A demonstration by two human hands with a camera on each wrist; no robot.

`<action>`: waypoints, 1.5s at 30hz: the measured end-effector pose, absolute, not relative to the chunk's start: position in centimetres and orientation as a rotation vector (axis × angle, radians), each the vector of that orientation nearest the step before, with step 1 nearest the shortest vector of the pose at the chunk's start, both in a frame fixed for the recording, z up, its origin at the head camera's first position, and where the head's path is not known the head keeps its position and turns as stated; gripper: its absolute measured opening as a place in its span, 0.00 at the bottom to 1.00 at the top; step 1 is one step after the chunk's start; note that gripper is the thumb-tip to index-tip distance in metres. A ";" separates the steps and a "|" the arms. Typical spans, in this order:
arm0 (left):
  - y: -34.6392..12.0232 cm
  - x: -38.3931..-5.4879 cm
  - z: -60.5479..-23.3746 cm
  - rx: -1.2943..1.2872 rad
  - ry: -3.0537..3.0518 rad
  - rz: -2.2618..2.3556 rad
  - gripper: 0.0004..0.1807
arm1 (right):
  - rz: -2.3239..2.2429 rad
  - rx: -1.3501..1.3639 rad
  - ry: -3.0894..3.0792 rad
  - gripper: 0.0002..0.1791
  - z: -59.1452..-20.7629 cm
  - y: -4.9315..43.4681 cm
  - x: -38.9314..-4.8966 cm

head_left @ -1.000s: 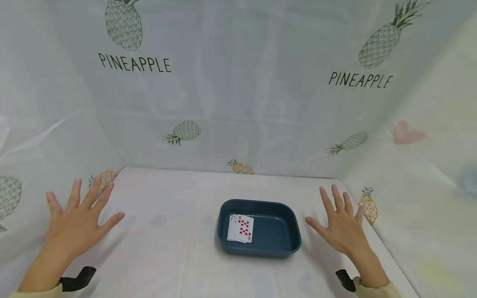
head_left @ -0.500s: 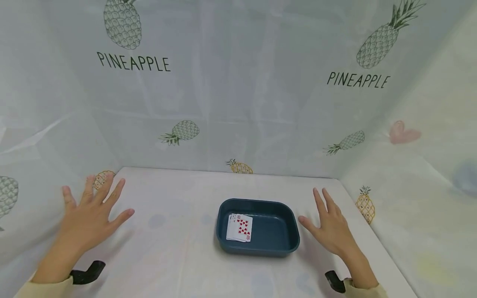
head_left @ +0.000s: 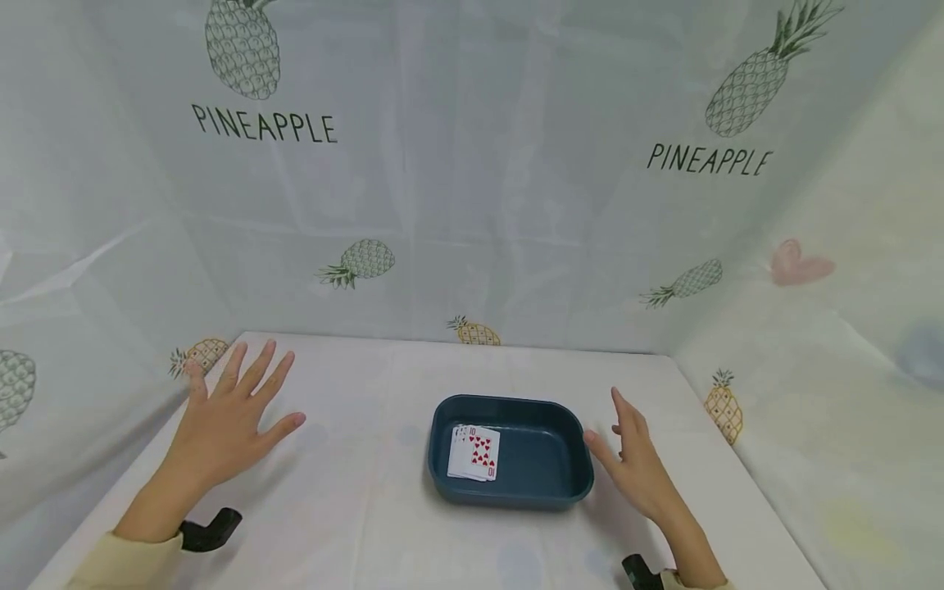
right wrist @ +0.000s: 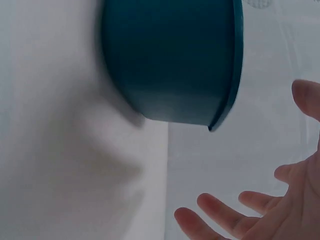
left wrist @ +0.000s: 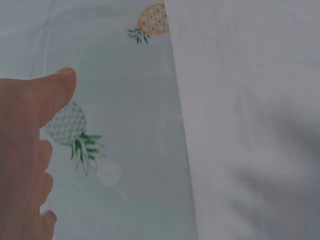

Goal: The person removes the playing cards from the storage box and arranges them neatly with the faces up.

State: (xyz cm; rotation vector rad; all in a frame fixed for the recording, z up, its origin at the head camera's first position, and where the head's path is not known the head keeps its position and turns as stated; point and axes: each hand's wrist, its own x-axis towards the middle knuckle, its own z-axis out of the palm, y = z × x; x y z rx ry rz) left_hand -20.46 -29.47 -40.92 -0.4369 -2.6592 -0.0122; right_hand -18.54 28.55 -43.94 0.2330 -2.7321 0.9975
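Note:
A dark blue rectangular tray [head_left: 542, 459] with rounded corners stands on the white table, a bit right of the middle. A few overlapping playing cards [head_left: 474, 452] lie in its left part, the ten of hearts on top. My right hand [head_left: 636, 467] hangs beside the tray's right end, thumb near the rim and fingers extended, holding nothing. In the right wrist view the tray's outer wall [right wrist: 170, 55] fills the upper middle, apart from the fingers. My left hand [head_left: 224, 422] is over the table's left side, fingers spread and holding nothing, well away from the tray.
A pale cloth backdrop [head_left: 472, 164] printed with pineapples rises behind the white table [head_left: 354, 492] and along both sides. Black wrist mounts [head_left: 211, 530] sit at both cuffs. The table's left edge shows in the left wrist view.
My left hand has moved right, in over the table, fingers still spread. My right hand has moved left toward the tray and turned more edge-on. The tray and cards have stayed put.

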 end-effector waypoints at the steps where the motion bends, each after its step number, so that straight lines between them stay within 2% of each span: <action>1: -29.2 -20.6 -41.0 -0.449 -2.660 -0.018 0.54 | 1.018 0.232 -2.727 0.48 -44.0 28.4 -18.5; 26: -16.7 -22.3 -41.0 -0.813 -2.680 -0.329 0.47 | 1.371 -0.024 -2.745 0.41 -45.6 25.8 -17.6; 45: -10.0 -24.1 -41.1 -1.065 -2.835 -0.510 0.43 | 1.708 0.027 -2.787 0.50 -46.9 27.1 -16.5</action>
